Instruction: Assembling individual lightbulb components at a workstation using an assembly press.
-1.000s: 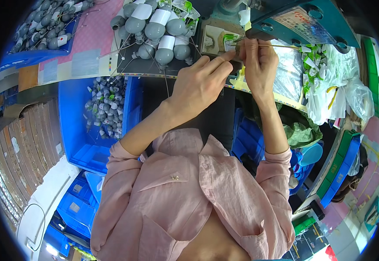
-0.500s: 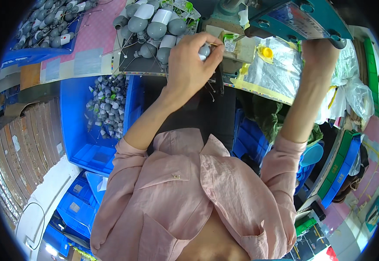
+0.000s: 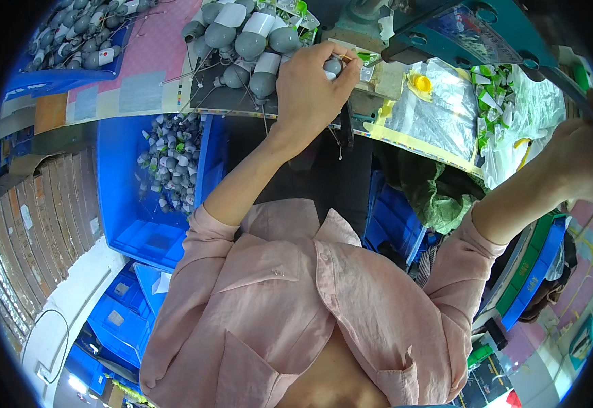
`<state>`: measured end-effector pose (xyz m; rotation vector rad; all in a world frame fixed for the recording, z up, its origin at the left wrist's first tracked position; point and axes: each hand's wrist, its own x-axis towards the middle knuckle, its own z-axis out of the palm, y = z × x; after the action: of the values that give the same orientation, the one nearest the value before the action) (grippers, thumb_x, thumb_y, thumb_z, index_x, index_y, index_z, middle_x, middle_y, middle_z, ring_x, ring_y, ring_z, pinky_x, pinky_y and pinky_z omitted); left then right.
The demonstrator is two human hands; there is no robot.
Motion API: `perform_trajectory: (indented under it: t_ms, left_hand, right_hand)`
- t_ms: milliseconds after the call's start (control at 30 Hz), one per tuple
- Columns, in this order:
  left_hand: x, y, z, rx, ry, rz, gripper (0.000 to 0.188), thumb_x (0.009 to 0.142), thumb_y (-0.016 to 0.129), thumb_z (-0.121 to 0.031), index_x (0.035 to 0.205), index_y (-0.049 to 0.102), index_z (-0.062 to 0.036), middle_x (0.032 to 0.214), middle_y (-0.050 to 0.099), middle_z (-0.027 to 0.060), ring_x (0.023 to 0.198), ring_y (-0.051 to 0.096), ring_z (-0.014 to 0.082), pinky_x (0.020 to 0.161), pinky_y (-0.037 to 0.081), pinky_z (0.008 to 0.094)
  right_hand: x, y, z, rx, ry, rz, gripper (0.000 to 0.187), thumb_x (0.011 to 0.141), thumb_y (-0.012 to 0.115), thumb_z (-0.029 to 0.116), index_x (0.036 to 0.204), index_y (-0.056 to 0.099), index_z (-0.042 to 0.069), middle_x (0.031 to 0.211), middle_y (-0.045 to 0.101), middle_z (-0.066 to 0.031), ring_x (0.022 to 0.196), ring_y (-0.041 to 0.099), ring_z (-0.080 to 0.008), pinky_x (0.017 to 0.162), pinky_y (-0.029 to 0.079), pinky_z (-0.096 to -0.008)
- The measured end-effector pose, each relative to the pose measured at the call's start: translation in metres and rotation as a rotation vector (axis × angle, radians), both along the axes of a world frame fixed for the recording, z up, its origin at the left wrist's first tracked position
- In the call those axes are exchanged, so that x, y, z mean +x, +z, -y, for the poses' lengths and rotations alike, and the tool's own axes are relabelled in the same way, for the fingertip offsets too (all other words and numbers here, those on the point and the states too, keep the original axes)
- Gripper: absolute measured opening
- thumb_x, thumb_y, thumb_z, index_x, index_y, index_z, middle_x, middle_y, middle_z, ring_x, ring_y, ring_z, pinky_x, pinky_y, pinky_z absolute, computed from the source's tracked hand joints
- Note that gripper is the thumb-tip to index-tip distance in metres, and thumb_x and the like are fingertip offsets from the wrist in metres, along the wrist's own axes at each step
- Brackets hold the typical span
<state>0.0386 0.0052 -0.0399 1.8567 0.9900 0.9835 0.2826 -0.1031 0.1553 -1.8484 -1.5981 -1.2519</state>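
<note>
My left hand (image 3: 310, 92) is closed in a pinch on a grey bulb (image 3: 333, 66), held at the base of a teal hand press (image 3: 460, 37). Part of the bulb is hidden behind my fingers. Just beyond it is a small green-and-white piece (image 3: 364, 58). At the far right my right hand (image 3: 579, 160) is wrapped round the dark lever (image 3: 568, 88) of the press; its fingers are dim near the picture's rim. Left of my left hand lies a pile of grey bulbs (image 3: 250, 44) with white collars and thin wire leads.
A blue tray (image 3: 58, 85) of bulbs stands at the far left. Below the bench, a deep blue bin (image 3: 116, 177) holds more small bulbs. Right of the press lie a plastic-covered sheet (image 3: 439, 102), a yellow round piece (image 3: 420, 83) and several green-and-white pieces (image 3: 490, 102).
My right hand has swung outward to the right and a little down with the lever, uncovering the green-and-white pieces. My left hand has shifted slightly right and up with the bulb.
</note>
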Motion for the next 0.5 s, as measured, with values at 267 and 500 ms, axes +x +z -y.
perform_trajectory:
  t_ms: [267,500]
  left_hand:
    - [0.003,0.004,-0.002,-0.097,-0.018,-0.071,0.019,0.087,0.072,-0.028,0.092,0.074,-0.0091,0.079,0.070,0.0122,0.075,0.067,0.0303,0.069,0.051,0.0421]
    - [-0.001,0.000,-0.004,-0.002,-0.038,0.034,0.016,0.087,0.071,-0.023,0.092,0.070,-0.0085,0.081,0.070,0.0108,0.078,0.067,0.0294,0.069,0.050,0.0416]
  right_hand:
    - [-0.041,-0.028,0.042,-0.053,0.156,-0.392,0.016,0.073,0.077,0.000,0.085,0.066,-0.003,0.077,0.072,-0.0067,0.062,0.066,-0.0188,0.064,0.053,-0.0211]
    - [-0.053,-0.032,0.016,-0.165,0.565,0.355,0.025,0.097,0.070,0.023,0.085,0.067,0.000,0.068,0.072,-0.0037,0.050,0.060,-0.0148,0.049,0.049,-0.0246]
